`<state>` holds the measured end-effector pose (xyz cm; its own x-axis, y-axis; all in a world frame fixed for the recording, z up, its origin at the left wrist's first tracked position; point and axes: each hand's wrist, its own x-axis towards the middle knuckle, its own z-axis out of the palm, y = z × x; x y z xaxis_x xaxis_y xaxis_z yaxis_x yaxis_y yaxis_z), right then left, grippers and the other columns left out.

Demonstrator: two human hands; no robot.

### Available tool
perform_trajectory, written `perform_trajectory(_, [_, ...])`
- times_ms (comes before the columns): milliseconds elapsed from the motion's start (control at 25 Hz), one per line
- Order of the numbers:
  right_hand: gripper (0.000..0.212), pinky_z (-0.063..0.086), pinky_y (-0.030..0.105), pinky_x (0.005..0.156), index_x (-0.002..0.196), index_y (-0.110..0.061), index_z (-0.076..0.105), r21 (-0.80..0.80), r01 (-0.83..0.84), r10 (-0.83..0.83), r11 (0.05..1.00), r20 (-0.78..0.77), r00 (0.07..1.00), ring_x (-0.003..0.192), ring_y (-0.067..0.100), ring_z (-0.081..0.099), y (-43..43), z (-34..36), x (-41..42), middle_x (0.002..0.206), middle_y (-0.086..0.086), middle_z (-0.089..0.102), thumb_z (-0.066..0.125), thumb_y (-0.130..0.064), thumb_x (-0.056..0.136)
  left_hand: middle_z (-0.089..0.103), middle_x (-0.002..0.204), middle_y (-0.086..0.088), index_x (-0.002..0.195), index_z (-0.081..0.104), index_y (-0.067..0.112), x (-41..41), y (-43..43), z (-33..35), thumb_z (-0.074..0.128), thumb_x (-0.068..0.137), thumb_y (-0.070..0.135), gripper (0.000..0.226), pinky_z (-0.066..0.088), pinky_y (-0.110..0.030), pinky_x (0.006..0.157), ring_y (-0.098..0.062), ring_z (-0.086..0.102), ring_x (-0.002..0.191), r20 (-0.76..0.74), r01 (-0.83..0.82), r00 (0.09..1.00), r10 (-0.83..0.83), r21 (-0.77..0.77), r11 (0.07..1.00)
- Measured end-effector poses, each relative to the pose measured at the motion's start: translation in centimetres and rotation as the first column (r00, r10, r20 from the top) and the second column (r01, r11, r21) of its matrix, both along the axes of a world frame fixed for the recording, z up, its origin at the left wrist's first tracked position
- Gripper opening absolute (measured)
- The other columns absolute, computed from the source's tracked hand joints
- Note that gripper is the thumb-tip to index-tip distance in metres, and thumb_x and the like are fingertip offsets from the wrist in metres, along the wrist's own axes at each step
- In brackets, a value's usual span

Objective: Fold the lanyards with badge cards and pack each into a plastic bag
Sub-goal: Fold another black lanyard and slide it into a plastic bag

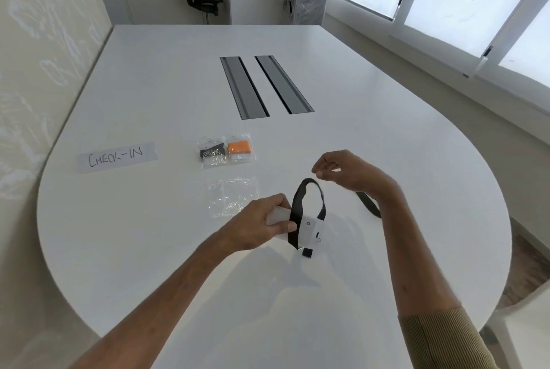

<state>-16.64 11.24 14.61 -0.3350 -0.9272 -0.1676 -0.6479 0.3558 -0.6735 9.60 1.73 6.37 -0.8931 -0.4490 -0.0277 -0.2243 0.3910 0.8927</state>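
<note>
The left hand [262,219] grips the badge card [309,227], its thumb pinning the part-wound black lanyard [297,205]. The right hand [348,173] hovers curled; I cannot tell whether it pinches the strap. Beyond the left fingers lie empty bags [233,196], then two packed bags [239,149]. This lanyard looks half folded and is not yet bagged.

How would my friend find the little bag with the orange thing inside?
On the big white table, find the paper sign saying CHECK-IN. Right of it, two small packed bags lie side by side. Yours is the right-hand bag, with bright orange inside; its neighbour holds black.
</note>
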Motion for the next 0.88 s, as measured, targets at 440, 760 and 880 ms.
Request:
perform_trajectory(440, [0.058, 0.047, 0.041, 0.115, 0.146, -0.014, 0.069, -0.322, -0.013, 0.272, 0.947, 0.776, 0.569, 0.135, 0.027, 0.064, 0.8, -9.0, 5.0, 0.142, 0.015, 0.070, 0.063, 0.013, 0.095, 0.067, 0.097, 0.004, 0.110, 0.057, 0.017, -2.5, -2.4, 3.6, 0.073, 0.105, 0.035, 0.025, 0.051, -0.033, 0.078, -0.015, 0.061, 0.086, -0.144, -0.131, 0.978, 0.148, 0.121, 0.984])
perform_trajectory(760, [0.033, 0.052, 0.032, 0.075, 0.125, 0.003, 0.067, -0.291, 0.164, 0.125, 0.942, 0.764, 0.633, 0.074, 0.023, 0.061, -0.9, -10.7, 9.1, 0.078, 0.001, 0.041, 0.044, -0.021, 0.121, 0.070, 0.097, 0.001, 0.112, 0.056, 0.015, -3.4, -4.2, 3.5, 0.072, 0.105, 0.037, 0.029, 0.050, -0.020, 0.068, -0.008, 0.066, 0.079, -0.146, -0.405, 0.901, 0.408, 0.047, 0.913])
perform_trajectory(880, [0.030, 0.043, 0.029, 0.063, 0.120, -0.002, 0.064, -0.284, 0.171, 0.108, 0.944, 0.752, 0.650, 0.061, 0.022, 0.046, -1.3, -9.9, 10.1, 0.075, 0.001, 0.035, 0.041, -0.020, 0.122, 0.072, 0.100, -0.005, 0.115, 0.054, 0.012, -3.5, -4.8, 3.2, 0.070, 0.106, 0.039, 0.033, 0.054, -0.037, 0.063, -0.023, 0.068, 0.075, -0.113, -0.495, 0.862, 0.495, 0.028, 0.868])
